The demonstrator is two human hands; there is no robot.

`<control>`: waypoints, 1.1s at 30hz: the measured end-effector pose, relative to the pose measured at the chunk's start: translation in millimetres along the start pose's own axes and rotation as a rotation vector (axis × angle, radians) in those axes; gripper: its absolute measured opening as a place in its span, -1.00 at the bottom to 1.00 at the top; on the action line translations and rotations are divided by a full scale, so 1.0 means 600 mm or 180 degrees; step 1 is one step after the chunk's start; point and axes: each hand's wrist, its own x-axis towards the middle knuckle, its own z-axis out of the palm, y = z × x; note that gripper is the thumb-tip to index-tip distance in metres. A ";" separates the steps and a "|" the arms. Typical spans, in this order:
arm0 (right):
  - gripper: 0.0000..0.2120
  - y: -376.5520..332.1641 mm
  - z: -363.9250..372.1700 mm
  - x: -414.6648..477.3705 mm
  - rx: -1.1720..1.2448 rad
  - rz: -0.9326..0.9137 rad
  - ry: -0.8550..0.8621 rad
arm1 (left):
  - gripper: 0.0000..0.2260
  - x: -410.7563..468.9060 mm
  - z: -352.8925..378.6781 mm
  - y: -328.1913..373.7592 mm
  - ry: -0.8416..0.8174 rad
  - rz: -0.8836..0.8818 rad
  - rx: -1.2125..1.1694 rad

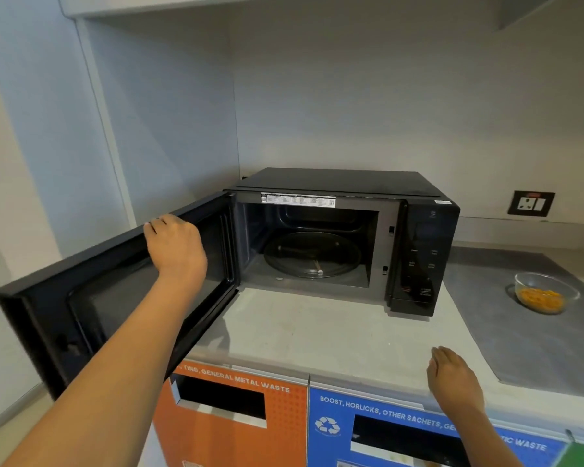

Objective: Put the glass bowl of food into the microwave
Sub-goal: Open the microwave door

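Observation:
A black microwave point(418, 237) stands on the counter with its door point(81, 308) swung wide open to the left. Its cavity holds only a glass turntable point(312, 254). My left hand point(174, 244) rests on the top edge of the open door, fingers curled over it. A glass bowl point(541, 293) with orange-yellow food sits on a grey mat at the right, well apart from both hands. My right hand point(452, 375) hovers palm down over the counter's front edge, holding nothing, fingers loosely together.
The pale counter point(317, 332) runs in front of the microwave. A dark grey mat point(520, 348) covers its right part. Below the front edge are an orange waste bin point(233, 416) and a blue one point(385, 433). A wall socket point(531, 203) sits at the right.

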 end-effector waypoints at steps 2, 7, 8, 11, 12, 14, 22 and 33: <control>-0.59 0.004 0.001 0.002 0.0020 -0.0008 0.0041 | -0.59 -0.002 0.016 -0.001 0.0222 0.0065 0.0035; -0.60 0.006 0.004 0.001 0.0093 0.0020 0.0117 | -0.54 -0.002 0.039 0.015 0.0453 0.0034 -0.0134; -0.60 0.005 0.004 0.000 0.0119 0.0038 0.0128 | -0.54 0.000 0.041 0.017 0.0439 -0.0012 -0.0185; -0.60 0.002 0.003 -0.003 0.0153 0.0073 0.0112 | -0.53 0.008 0.049 0.016 0.0444 -0.0138 -0.0338; -0.60 0.002 0.004 -0.003 0.0167 0.0069 0.0113 | -0.53 0.009 0.053 0.015 0.0470 -0.0150 -0.0392; -0.60 0.003 0.006 -0.005 0.0211 0.0084 0.0107 | -0.54 0.008 0.061 0.015 0.0554 -0.0110 -0.0464; -0.59 0.003 0.006 -0.008 0.0407 0.0100 0.0096 | -0.49 0.006 0.068 0.021 0.0604 -0.0201 -0.0327; -0.56 -0.003 -0.006 -0.014 0.0393 0.0088 -0.0186 | -0.45 0.008 0.089 0.021 0.0694 -0.0159 -0.0394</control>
